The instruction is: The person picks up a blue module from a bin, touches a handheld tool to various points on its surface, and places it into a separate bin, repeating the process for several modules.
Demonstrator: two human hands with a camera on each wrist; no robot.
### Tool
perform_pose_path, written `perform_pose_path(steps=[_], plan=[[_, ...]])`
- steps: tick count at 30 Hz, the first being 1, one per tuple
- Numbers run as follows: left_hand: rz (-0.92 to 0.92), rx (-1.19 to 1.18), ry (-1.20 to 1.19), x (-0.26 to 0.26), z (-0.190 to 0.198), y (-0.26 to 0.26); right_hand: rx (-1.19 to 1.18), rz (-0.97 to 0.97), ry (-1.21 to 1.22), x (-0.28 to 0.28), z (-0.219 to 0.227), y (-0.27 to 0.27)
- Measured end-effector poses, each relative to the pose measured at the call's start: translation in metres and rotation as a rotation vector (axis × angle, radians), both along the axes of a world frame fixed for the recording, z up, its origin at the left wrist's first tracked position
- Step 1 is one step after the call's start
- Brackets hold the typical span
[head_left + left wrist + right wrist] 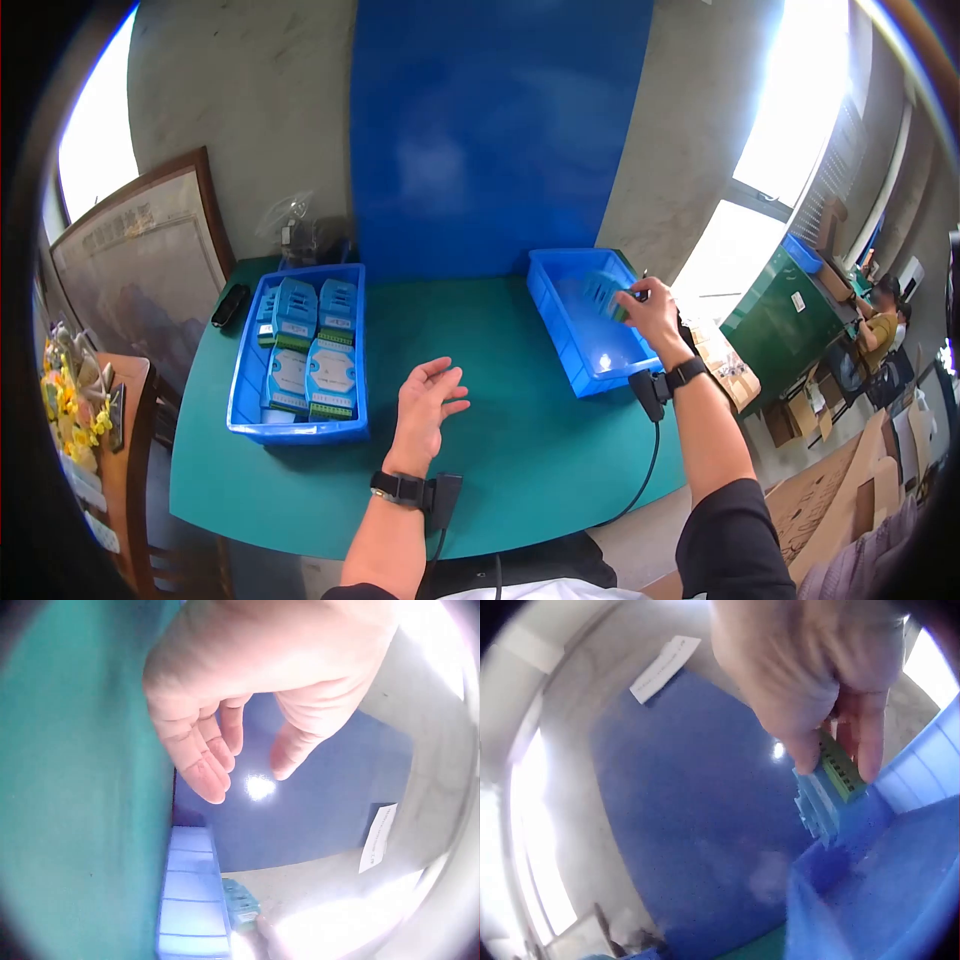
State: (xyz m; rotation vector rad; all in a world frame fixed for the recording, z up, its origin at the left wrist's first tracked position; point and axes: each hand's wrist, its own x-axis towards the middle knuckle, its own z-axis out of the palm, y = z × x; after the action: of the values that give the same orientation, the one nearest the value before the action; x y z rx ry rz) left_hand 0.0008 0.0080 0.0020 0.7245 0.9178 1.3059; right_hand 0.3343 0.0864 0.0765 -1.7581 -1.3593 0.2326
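Note:
My right hand [655, 318] pinches a blue module [603, 292] with a green terminal strip, held over the right blue bin [590, 345]. In the right wrist view, thumb and fingers grip the module [826, 796] by its green end, above the bin's wall [817, 922]. The inside of that bin shows no other module. My left hand [428, 405] hangs over the table between the bins, fingers relaxed and slightly bent, holding nothing. The left blue bin [240, 400] holds several similar modules [330, 372], some upright and some lying flat.
Both bins stand on a green table [450, 330] against a blue panel [490, 130]. A black object [230, 306] lies left of the left bin, and a clear plastic bag [295, 225] is behind it. Cables hang from both wrist cameras. Another person [880, 325] sits far right.

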Motion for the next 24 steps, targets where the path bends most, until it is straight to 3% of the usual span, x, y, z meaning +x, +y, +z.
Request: perform_pose_path(steps=[4, 14, 24], plan=[[-0.028, 0.029, 0.01, -0.001, 0.001, -0.001, -0.203, 0.005, 0.013, -0.001, -0.004, 0.016], [-0.024, 0.026, 0.024, -0.002, 0.0, 0.0, -0.413, 0.008, 0.245, -0.018, -0.028, 0.063], [-0.053, 0.078, 0.045, -0.001, -0.006, 0.002, -0.543, 0.325, 0.142, -0.017, -0.055, 0.074]])
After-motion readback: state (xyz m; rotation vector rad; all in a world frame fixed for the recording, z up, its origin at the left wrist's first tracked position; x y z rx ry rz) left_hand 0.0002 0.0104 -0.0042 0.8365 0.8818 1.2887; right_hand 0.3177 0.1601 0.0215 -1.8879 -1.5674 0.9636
